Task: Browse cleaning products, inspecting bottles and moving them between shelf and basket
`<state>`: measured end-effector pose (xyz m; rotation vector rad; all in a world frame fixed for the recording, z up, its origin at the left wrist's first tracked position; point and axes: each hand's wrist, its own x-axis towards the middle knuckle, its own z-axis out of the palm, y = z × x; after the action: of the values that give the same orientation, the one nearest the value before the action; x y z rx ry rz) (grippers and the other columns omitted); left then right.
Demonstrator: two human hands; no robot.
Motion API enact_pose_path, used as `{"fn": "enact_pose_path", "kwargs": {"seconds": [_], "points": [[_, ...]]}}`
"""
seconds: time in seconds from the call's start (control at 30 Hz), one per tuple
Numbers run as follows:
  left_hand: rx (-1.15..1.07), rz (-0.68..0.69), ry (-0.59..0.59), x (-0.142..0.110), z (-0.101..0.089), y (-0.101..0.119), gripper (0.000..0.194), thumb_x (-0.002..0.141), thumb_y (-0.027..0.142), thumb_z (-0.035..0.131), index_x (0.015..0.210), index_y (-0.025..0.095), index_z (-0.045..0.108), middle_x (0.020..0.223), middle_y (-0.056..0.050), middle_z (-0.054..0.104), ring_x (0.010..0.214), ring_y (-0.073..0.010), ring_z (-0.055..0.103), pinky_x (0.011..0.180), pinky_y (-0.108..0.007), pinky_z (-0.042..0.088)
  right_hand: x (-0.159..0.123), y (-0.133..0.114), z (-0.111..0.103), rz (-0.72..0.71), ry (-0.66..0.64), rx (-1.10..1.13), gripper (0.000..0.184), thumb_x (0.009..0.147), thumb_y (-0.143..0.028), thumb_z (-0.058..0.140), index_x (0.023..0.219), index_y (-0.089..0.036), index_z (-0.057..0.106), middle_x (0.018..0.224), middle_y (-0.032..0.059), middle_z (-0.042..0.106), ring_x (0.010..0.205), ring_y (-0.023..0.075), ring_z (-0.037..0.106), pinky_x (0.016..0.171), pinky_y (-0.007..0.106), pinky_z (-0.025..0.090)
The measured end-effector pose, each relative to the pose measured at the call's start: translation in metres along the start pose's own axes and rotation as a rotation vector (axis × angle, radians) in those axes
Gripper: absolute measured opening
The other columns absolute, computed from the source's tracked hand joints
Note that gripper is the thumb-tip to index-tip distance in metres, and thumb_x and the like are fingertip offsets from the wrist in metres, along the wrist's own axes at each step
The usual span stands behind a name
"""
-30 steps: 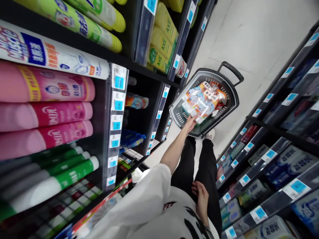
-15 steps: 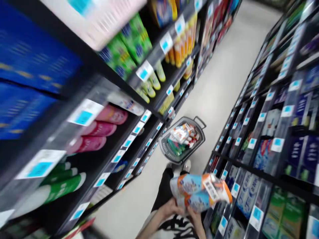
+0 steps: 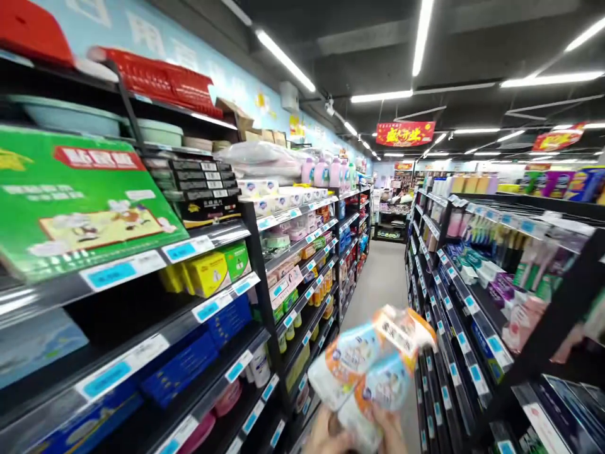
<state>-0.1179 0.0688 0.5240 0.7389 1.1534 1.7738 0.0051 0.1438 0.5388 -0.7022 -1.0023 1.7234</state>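
Observation:
A clear-wrapped pack of orange, white and pale blue pouches (image 3: 373,372) is held up at the bottom middle of the view, tilted up to the right and blurred by motion. My left hand (image 3: 326,436) grips its lower left end at the bottom edge of the frame. My right hand (image 3: 393,434) grips it from below on the right. Only the fingers of both hands show.
I am in a shop aisle. Black shelves with blue price tags (image 3: 208,309) run along the left, stocked with boxes and bottles. Another shelf run (image 3: 472,296) lines the right. The pale floor (image 3: 382,277) leads to a far shelf. Red banners (image 3: 405,133) hang overhead.
The view has swung up from the floor and basket to the aisle ahead. The pack came out of the basket in my left hand and is now held in both hands.

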Motion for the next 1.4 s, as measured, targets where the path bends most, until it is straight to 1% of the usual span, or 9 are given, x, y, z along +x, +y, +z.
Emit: {"fn": "enact_pose_path", "kwargs": {"seconds": [0.1,0.23,0.37,0.5,0.63,0.77,0.9,1.13,1.4], "points": [[-0.014,0.108,-0.059,0.006,0.01,0.036,0.077,0.054,0.073,0.093,0.121,0.039,0.077,0.131,-0.01,0.076,0.133,-0.04,0.067,0.116,-0.06,0.052,0.004,-0.038,0.025,0.014,-0.014,0.186,0.07,0.064,-0.064,0.093,0.114,-0.018,0.074,0.102,0.0147,0.083,0.101,0.0413,0.079,0.086,0.055,0.065],[0.198,0.252,-0.065,0.018,0.019,0.08,0.085,0.07,0.08,0.079,0.139,0.032,0.067,0.133,-0.014,0.074,0.138,-0.0376,0.063,0.119,-0.054,0.05,0.022,-0.088,0.059,-0.086,-0.098,0.245,0.062,0.063,-0.06,0.095,0.103,-0.018,0.071,0.099,0.0111,0.084,0.101,0.0363,0.08,0.09,0.049,0.065],[0.364,0.357,-0.066,0.013,0.022,0.097,0.096,0.064,0.083,0.081,0.144,0.033,0.065,0.121,-0.014,0.078,0.139,-0.0411,0.062,0.119,-0.057,0.049,0.013,-0.108,0.07,-0.149,-0.119,0.295,0.058,0.065,-0.059,0.094,0.099,-0.018,0.07,0.092,0.0079,0.084,0.1,0.0334,0.08,0.091,0.045,0.065],[0.375,0.409,0.033,-0.017,0.024,0.086,0.107,0.053,0.076,0.093,0.148,0.038,0.061,0.125,-0.013,0.077,0.138,-0.0413,0.062,0.118,-0.059,0.051,-0.018,-0.106,0.058,-0.14,-0.088,0.393,0.052,0.066,-0.054,0.095,0.096,-0.02,0.071,0.088,0.0046,0.084,0.092,0.03,0.082,0.085,0.04,0.066],[0.097,0.459,0.084,-0.048,0.03,0.09,0.116,0.051,0.074,0.095,0.151,0.03,0.056,0.138,-0.016,0.071,0.136,-0.042,0.063,0.114,-0.059,0.053,-0.044,-0.111,0.035,-0.128,-0.076,0.418,0.05,0.064,-0.052,0.097,0.093,-0.022,0.07,0.085,0.0042,0.083,0.089,0.0318,0.082,0.084,0.044,0.068],[-0.094,0.393,0.123,-0.061,0.043,0.117,0.091,0.067,0.053,0.096,0.147,0.028,0.061,0.146,-0.014,0.067,0.131,-0.0358,0.067,0.11,-0.046,0.056,-0.065,-0.132,0.014,-0.204,-0.135,0.305,0.05,0.067,-0.046,0.097,0.104,-0.024,0.071,0.096,0.0052,0.084,0.093,0.0303,0.081,0.083,0.041,0.068],[-0.105,0.299,0.222,-0.07,0.059,0.128,0.073,0.072,0.04,0.095,0.138,0.025,0.068,0.131,-0.012,0.074,0.109,-0.0275,0.076,0.095,-0.036,0.063,-0.085,-0.152,0.003,-0.158,-0.242,0.162,0.054,0.076,-0.04,0.093,0.121,-0.025,0.069,0.11,0.0064,0.083,0.096,0.028,0.081,0.085,0.041,0.068],[-0.038,0.391,0.25,-0.083,0.076,0.121,0.07,0.071,0.035,0.097,0.135,0.023,0.071,0.129,-0.01,0.076,0.109,-0.0252,0.076,0.092,-0.03,0.063,-0.081,-0.151,0.004,-0.104,-0.038,0.122,0.051,0.064,-0.044,0.1,0.099,-0.021,0.07,0.093,0.0059,0.084,0.076,0.026,0.08,0.07,0.038,0.069],[-0.046,0.36,0.284,-0.089,0.075,0.128,0.069,0.07,0.037,0.097,0.133,0.023,0.072,0.129,-0.01,0.076,0.11,-0.026,0.075,0.091,-0.031,0.063,-0.08,-0.152,0.009,-0.096,-0.042,0.083,0.05,0.064,-0.047,0.099,0.096,-0.02,0.071,0.093,0.0062,0.084,0.077,0.0258,0.08,0.072,0.038,0.069]]}}
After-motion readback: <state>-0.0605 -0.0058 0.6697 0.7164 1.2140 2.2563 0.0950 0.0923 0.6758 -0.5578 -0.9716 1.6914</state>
